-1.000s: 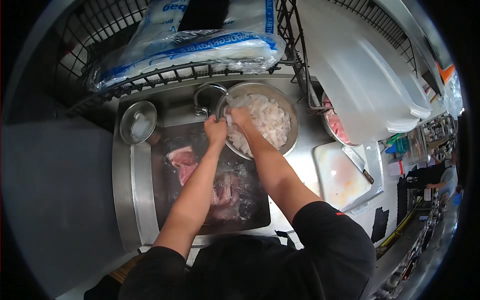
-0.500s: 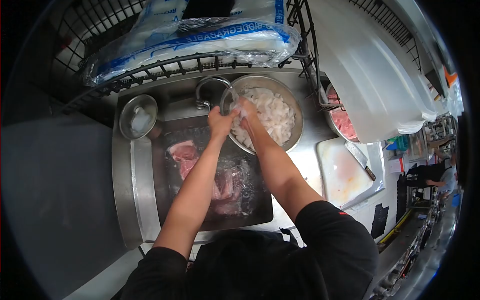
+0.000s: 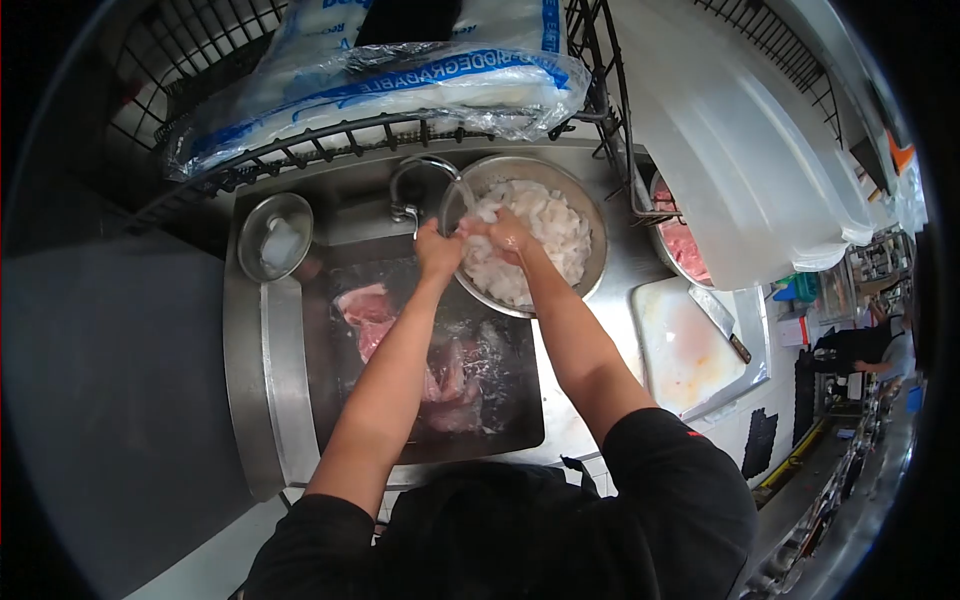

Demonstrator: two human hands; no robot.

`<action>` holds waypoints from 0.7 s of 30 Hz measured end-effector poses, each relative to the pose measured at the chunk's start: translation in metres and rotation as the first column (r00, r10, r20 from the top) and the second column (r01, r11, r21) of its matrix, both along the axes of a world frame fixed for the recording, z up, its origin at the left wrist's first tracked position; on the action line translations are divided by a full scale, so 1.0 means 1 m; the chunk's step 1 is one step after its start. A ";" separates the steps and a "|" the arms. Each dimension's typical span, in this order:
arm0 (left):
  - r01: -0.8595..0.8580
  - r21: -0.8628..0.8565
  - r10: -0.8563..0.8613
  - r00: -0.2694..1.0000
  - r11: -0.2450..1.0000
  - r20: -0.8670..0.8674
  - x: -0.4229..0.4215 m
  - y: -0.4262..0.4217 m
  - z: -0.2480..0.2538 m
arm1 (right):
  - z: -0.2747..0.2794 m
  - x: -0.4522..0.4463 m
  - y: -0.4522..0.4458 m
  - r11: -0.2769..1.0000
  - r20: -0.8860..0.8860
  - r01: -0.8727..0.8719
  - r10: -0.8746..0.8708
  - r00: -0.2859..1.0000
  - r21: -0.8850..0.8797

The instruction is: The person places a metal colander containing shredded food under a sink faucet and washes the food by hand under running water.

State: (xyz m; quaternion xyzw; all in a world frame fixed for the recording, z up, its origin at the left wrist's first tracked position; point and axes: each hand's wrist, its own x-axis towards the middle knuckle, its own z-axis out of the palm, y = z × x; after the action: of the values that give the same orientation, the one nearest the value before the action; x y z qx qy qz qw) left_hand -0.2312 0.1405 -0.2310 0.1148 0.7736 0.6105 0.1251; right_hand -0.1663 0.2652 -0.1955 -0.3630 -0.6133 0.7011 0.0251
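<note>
Pale pieces (image 3: 562, 235) already fill the metal bowl (image 3: 520, 168), my right hand (image 3: 507, 234) among them, my left hand (image 3: 437, 247) at its nine-o'clock rim, either grip's closure unclear, while pink meat (image 3: 366, 305) lies in the sink (image 3: 345, 430) toward seven o'clock.

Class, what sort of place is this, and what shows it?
Probably a commercial kitchen: raw meat lies in a metal sink, a knife lies by the edge of a cutting board, and a big bowl of pale pieces sits by the tap.

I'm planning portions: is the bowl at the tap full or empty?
Not empty: pale pieces spread across most of the bowl; depth unclear.
</note>
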 end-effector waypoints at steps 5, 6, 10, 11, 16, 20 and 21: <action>-0.015 -0.095 0.013 1.000 0.995 -0.025 0.009 -0.005 0.024 | -0.050 -0.010 0.012 0.993 -0.151 -0.113 0.114 0.982 0.019; -0.021 -0.108 0.015 0.998 0.994 -0.057 0.010 -0.005 0.025 | -0.059 -0.014 0.009 0.993 -0.152 -0.113 0.114 0.982 0.017; -0.021 -0.143 0.011 0.997 0.990 -0.075 0.009 -0.002 0.019 | -0.061 -0.028 0.001 0.881 -0.098 0.087 -0.047 0.994 0.464; -0.034 -0.193 0.018 0.996 0.981 -0.083 0.006 -0.001 0.014 | -0.053 -0.028 -0.001 0.851 -0.046 0.050 -0.030 0.999 0.523; -0.053 -0.291 0.032 0.997 0.955 -0.077 0.010 -0.007 0.036 | -0.015 -0.020 -0.011 0.978 -0.038 0.087 -0.081 0.996 0.188; 0.157 -0.267 -0.214 0.956 0.951 -0.202 -0.002 -0.007 0.036 | -0.015 -0.005 -0.001 0.975 -0.120 0.049 -0.077 0.990 -0.216; 0.235 -0.412 -0.319 0.936 0.880 -0.147 -0.002 -0.007 0.043 | -0.016 -0.002 0.001 0.975 -0.121 0.049 -0.076 0.990 -0.215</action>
State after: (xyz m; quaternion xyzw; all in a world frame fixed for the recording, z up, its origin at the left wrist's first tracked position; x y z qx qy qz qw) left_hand -0.2336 0.1335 -0.1883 0.2618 0.8633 0.4049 0.1491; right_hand -0.1684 0.2659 -0.2113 -0.3368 -0.5204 0.7833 0.0479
